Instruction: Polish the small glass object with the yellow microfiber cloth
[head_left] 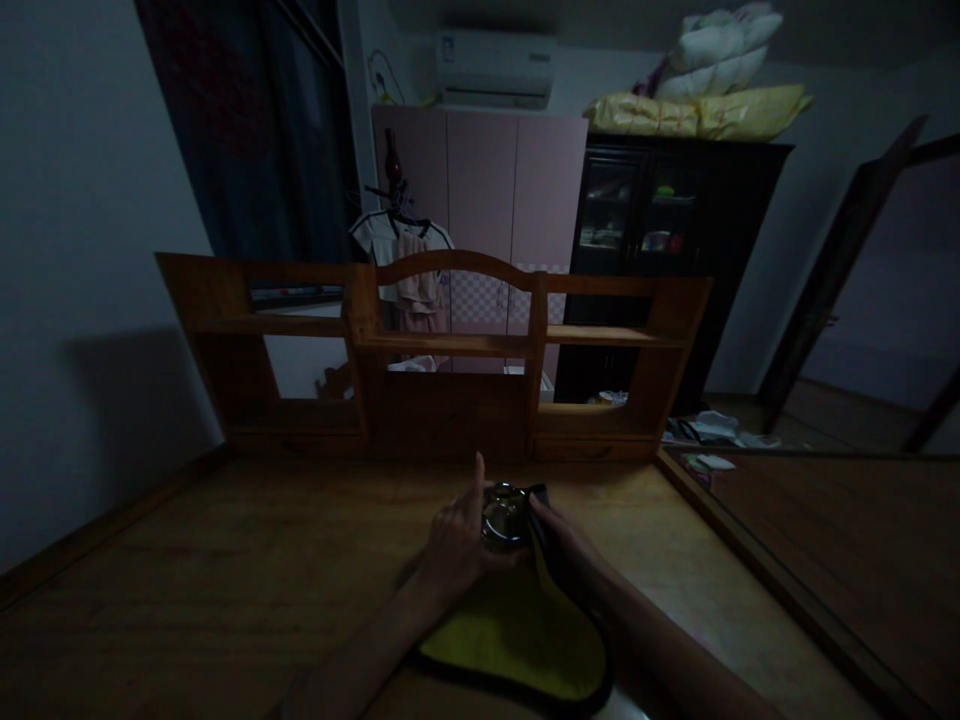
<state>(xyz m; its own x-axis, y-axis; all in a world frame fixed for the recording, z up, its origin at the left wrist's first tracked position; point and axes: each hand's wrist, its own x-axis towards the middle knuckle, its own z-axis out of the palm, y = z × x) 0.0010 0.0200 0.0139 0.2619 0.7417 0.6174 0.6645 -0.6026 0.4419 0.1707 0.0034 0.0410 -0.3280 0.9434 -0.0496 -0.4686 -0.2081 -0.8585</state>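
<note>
Low in the middle of the view, my left hand (pixel 454 545) is closed around a small shiny round object (pixel 504 517). Its surface is glassy or metallic, and its exact kind is too dark to tell. The index finger sticks up while the thumb side curls under the object. A yellow cloth with a black edge (pixel 517 635) hangs down below it, between my forearms. My right hand (pixel 574 545) grips the upper part of this cloth and presses it to the object's right side. Most of the right fingers are hidden behind the cloth.
A wooden surface (pixel 300 560) lies beneath my hands, backed by a wooden shelf unit (pixel 446 345) with open compartments. A raised wooden edge (pixel 757 550) runs along the right. Farther back stand a pink wardrobe (pixel 480 190), a dark cabinet (pixel 675 220) and hanging clothes (pixel 416 265).
</note>
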